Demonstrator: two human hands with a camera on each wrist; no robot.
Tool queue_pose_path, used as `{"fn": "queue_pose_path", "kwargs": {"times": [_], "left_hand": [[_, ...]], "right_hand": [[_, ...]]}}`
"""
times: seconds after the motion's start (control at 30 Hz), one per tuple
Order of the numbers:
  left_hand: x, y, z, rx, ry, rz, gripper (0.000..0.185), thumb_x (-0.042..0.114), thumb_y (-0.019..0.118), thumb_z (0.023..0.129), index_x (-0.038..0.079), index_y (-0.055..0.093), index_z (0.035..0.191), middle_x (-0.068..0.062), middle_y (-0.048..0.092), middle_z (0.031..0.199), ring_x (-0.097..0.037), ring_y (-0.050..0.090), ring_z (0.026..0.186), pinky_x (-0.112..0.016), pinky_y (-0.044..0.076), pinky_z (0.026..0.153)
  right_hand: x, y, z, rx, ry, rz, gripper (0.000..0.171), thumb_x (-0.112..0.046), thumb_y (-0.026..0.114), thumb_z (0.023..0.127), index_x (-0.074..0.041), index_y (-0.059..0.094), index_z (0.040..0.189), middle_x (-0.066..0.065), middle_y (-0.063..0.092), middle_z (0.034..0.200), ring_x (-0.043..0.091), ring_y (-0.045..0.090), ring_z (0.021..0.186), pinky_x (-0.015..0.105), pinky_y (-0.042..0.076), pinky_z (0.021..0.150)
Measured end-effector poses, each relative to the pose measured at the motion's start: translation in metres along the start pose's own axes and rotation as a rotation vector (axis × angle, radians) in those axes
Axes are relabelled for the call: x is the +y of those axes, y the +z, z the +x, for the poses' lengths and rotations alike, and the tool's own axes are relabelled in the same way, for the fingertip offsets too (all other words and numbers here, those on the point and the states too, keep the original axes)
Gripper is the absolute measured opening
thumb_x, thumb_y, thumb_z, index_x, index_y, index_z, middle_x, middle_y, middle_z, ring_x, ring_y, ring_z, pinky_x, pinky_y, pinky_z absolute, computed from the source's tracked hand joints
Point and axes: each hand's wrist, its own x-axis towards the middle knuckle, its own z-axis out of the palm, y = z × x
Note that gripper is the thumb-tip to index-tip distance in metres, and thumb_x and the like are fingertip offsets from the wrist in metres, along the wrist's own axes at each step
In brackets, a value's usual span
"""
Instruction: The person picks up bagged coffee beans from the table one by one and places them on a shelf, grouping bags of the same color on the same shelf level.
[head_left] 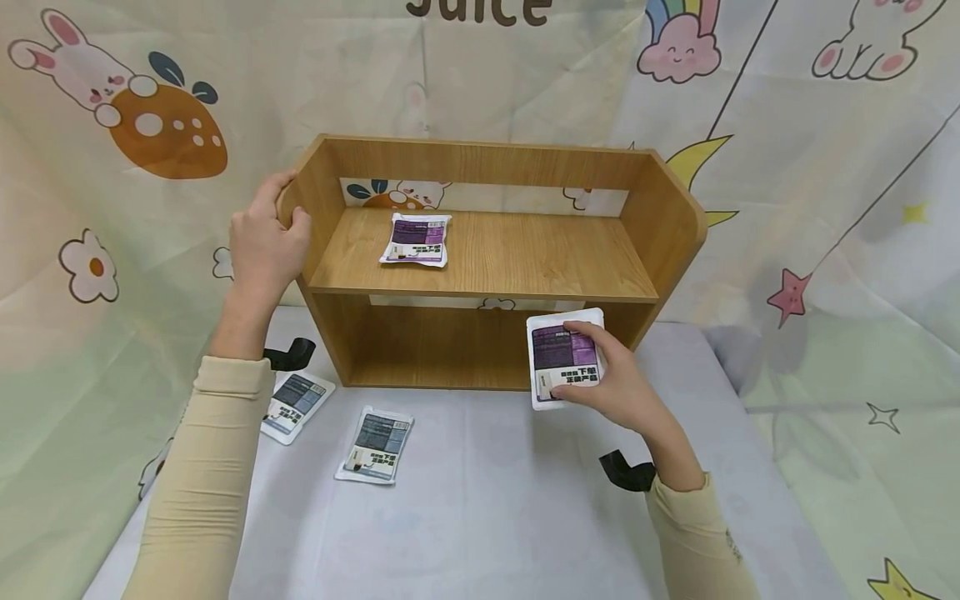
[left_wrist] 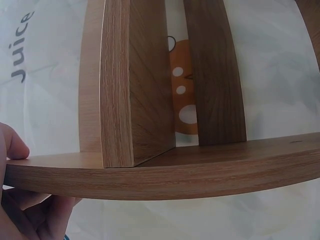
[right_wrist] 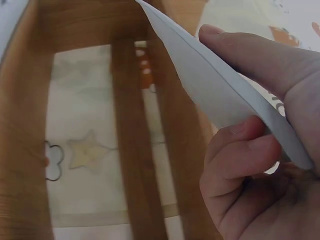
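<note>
Cannot read small print on the purple packet (head_left: 551,357) partly behind the right hand (head_left: 617,379). Cannot see all of the leftmost packet (head_left: 303,403) past the left sleeve (head_left: 210,467), nor the top of far lettering (head_left: 480,10).

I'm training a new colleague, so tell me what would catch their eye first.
The two-tier wooden shelf dominates the centre, its left side panel gripped by the left hand. Next is the purple-labelled packet the right hand holds before the lower tier. Another purple-labelled packet lies on the upper tier's left half.
</note>
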Motion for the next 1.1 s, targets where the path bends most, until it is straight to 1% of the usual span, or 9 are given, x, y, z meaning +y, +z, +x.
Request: {"fn": "queue_pose_path", "kwargs": {"times": [0.13,0.3,0.47,0.53,0.73,0.87,0.9,1.0,1.1], "left_hand": [[0.001,0.000,0.000,0.000,-0.001,0.001,0.048,0.025,0.042,0.096,0.023,0.049,0.143,-0.016,0.064,0.122,-0.033,0.067,0.099,-0.050,0.056,0.070],[0.000,0.002,0.000,-0.007,-0.002,0.003,0.048,0.026,0.042,0.096,0.023,0.048,0.143,-0.016,0.064,0.123,-0.033,0.066,0.100,-0.048,0.056,0.069],[0.001,0.001,0.000,-0.008,0.001,0.016,0.048,0.026,0.042,0.095,0.024,0.049,0.143,-0.016,0.066,0.119,-0.032,0.069,0.094,-0.032,0.053,0.056],[0.001,0.000,0.000,-0.005,0.001,0.016,0.048,0.026,0.042,0.095,0.024,0.049,0.143,-0.016,0.067,0.117,-0.032,0.069,0.093,-0.030,0.050,0.054],[0.001,-0.002,-0.002,0.000,0.008,0.002,0.048,0.024,0.042,0.095,0.022,0.049,0.143,-0.017,0.065,0.120,-0.033,0.067,0.099,-0.048,0.056,0.067],[-0.001,-0.001,-0.002,0.001,0.009,0.003,0.048,0.025,0.042,0.096,0.022,0.049,0.143,-0.017,0.065,0.121,-0.033,0.066,0.100,-0.050,0.056,0.068],[-0.001,-0.001,-0.002,0.001,0.009,0.006,0.048,0.025,0.042,0.096,0.023,0.049,0.143,-0.016,0.065,0.121,-0.033,0.066,0.100,-0.049,0.056,0.068],[-0.001,-0.001,-0.001,0.022,0.030,0.012,0.046,0.023,0.045,0.095,0.024,0.052,0.141,-0.015,0.067,0.116,-0.033,0.069,0.088,-0.032,0.053,0.053],[-0.001,-0.001,0.000,0.040,0.049,0.011,0.045,0.021,0.047,0.095,0.025,0.054,0.139,-0.014,0.069,0.112,-0.033,0.069,0.079,-0.018,0.037,0.041]], "right_hand": [[-0.009,-0.008,0.009,0.016,-0.020,-0.012,0.087,-0.020,0.091,0.067,-0.020,0.047,0.141,0.006,0.051,0.131,0.025,0.051,0.106,0.044,0.044,0.086],[-0.019,-0.017,0.022,0.016,-0.009,-0.041,0.088,-0.025,0.091,0.067,-0.022,0.046,0.142,0.008,0.050,0.134,0.027,0.051,0.108,0.047,0.045,0.088],[-0.026,-0.026,0.041,0.013,-0.001,-0.067,0.089,-0.026,0.090,0.068,-0.021,0.043,0.144,0.011,0.048,0.136,0.030,0.050,0.111,0.049,0.044,0.091],[-0.031,-0.029,0.049,0.009,0.004,-0.082,0.090,-0.027,0.089,0.070,-0.021,0.042,0.145,0.012,0.046,0.138,0.031,0.048,0.113,0.051,0.043,0.093],[-0.043,-0.039,0.073,0.019,0.010,-0.093,0.088,-0.026,0.090,0.069,-0.022,0.043,0.144,0.011,0.045,0.139,0.031,0.047,0.114,0.050,0.041,0.094],[-0.048,-0.047,0.087,0.037,0.009,-0.092,0.087,-0.025,0.090,0.069,-0.021,0.045,0.143,0.010,0.046,0.137,0.030,0.045,0.114,0.049,0.041,0.093],[-0.048,-0.048,0.091,0.040,0.011,-0.090,0.087,-0.025,0.090,0.069,-0.021,0.045,0.143,0.010,0.045,0.138,0.029,0.044,0.115,0.049,0.040,0.094],[-0.047,-0.053,0.101,0.038,0.028,-0.083,0.086,-0.026,0.089,0.070,-0.022,0.044,0.143,0.009,0.042,0.140,0.028,0.041,0.120,0.048,0.040,0.098],[-0.045,-0.057,0.110,0.030,0.058,-0.077,0.086,-0.026,0.088,0.071,-0.022,0.042,0.144,0.009,0.040,0.142,0.028,0.040,0.122,0.048,0.039,0.100]]}}
